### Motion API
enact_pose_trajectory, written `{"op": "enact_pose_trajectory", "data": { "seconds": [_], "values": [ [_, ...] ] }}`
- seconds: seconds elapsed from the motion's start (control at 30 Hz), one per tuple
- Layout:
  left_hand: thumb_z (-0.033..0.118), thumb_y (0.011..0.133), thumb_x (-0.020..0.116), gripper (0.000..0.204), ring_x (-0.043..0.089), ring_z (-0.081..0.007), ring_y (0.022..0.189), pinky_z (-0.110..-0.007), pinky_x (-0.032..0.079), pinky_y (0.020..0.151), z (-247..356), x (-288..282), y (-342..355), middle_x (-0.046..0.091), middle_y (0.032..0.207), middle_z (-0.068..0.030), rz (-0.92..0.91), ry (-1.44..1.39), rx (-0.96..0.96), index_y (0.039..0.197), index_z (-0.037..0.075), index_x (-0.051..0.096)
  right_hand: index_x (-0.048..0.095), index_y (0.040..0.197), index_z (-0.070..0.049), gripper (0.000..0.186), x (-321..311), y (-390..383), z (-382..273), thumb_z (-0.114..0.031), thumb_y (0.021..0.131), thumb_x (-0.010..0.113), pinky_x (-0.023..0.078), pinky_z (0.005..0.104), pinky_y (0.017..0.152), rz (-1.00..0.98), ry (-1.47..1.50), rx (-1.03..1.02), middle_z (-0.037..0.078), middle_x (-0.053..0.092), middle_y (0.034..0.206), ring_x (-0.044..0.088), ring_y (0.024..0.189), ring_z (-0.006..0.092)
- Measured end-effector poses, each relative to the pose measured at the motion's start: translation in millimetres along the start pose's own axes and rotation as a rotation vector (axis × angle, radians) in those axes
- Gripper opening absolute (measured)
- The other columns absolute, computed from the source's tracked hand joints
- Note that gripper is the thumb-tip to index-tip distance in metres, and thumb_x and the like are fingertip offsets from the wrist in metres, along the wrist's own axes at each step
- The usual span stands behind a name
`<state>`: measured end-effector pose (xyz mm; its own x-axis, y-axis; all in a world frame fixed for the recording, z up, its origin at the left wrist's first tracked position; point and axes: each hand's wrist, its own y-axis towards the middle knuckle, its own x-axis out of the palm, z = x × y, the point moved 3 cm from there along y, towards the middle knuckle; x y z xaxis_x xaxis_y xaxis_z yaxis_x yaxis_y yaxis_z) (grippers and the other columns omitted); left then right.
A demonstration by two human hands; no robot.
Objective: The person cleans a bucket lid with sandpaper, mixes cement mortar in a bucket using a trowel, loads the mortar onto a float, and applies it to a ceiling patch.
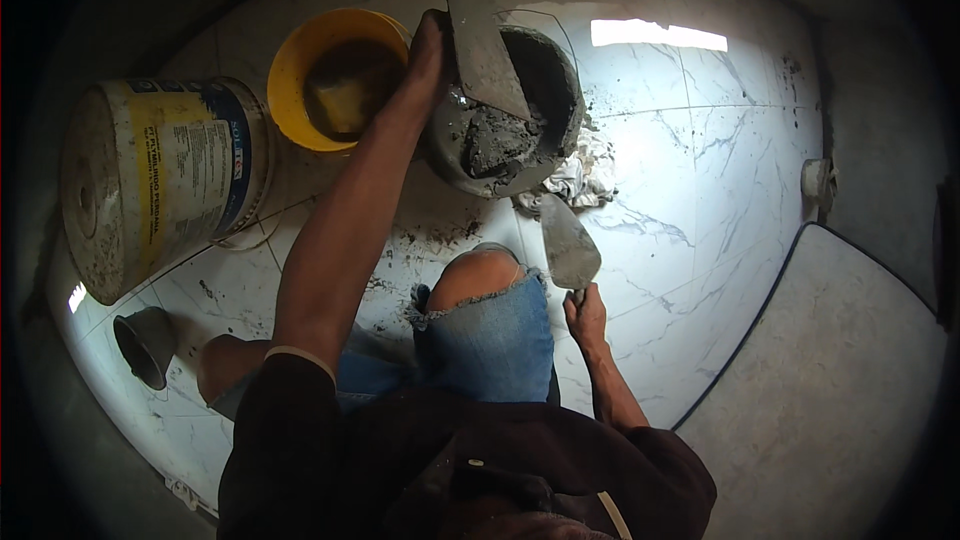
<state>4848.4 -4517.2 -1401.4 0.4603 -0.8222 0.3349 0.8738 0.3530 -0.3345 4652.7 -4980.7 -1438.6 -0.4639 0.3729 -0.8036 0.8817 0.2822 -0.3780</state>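
My left hand (430, 52) is closed on the edge of a flat grey plate (485, 45), long and tapered. Its lower end hangs over a dark bucket (470, 175) of lumpy grey mortar (500, 143); whether it touches the mortar I cannot tell. Most of the left fingers are hidden behind the plate. Lower right, my right hand (587, 315) grips the handle of a trowel (572, 248). The trowel's grey-smeared blade points away from me, just short of a crumpled whitish cloth or paper (585, 175) beside the bucket.
Left of the mortar bucket stands a yellow bucket (290, 100) with murky liquid. A large labelled pail (180, 170) lies on its side farther left, near a small dark cup (147, 347). Crumbs litter the marbled tile floor (650, 180). A dark-edged grey slab (830, 340) lies right.
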Motion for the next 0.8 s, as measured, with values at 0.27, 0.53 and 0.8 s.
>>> {"op": "enact_pose_trajectory", "data": {
  "seconds": [0.27, 0.53, 0.8],
  "values": [
    [0.045, 0.096, 0.049, 0.046, 0.059, -0.0188, 0.104, -0.035, 0.048, 0.095, 77, 20, -151, 0.059, 0.116, -0.0087, 0.068, -0.426, -0.408, 0.123, 0.008, 0.056, 0.049, 0.117, 0.002, 0.033, -109, -10, -120, -0.022, 0.096, 0.057, 0.045, 0.0250, 0.054, 0.142, 0.575, -0.252, 0.004, 0.054, 0.075, 0.050, 0.058, 0.0097],
    [0.037, 0.098, 0.048, 0.045, 0.053, -0.0182, 0.115, -0.036, 0.045, 0.101, 87, -22, -236, 0.053, 0.126, -0.0091, -0.374, -0.069, -0.196, 0.132, 0.008, 0.048, 0.051, 0.118, 0.003, 0.038, -153, -28, -231, -0.030, 0.099, 0.050, 0.044, 0.0321, 0.060, -0.225, 0.530, -0.329, 0.008, 0.055, 0.074, 0.052, 0.063, 0.0178],
    [0.029, 0.101, 0.046, 0.047, 0.047, -0.0177, 0.126, -0.036, 0.041, 0.108, 67, -3, -267, 0.048, 0.136, -0.0095, -0.642, 0.310, 0.180, 0.142, 0.007, 0.039, 0.056, 0.104, -0.001, 0.039, -224, -45, -262, -0.038, 0.094, 0.054, 0.049, 0.0438, 0.063, -0.542, 0.255, -0.500, 0.019, 0.061, 0.077, 0.061, 0.071, 0.0412]
  ]
}}
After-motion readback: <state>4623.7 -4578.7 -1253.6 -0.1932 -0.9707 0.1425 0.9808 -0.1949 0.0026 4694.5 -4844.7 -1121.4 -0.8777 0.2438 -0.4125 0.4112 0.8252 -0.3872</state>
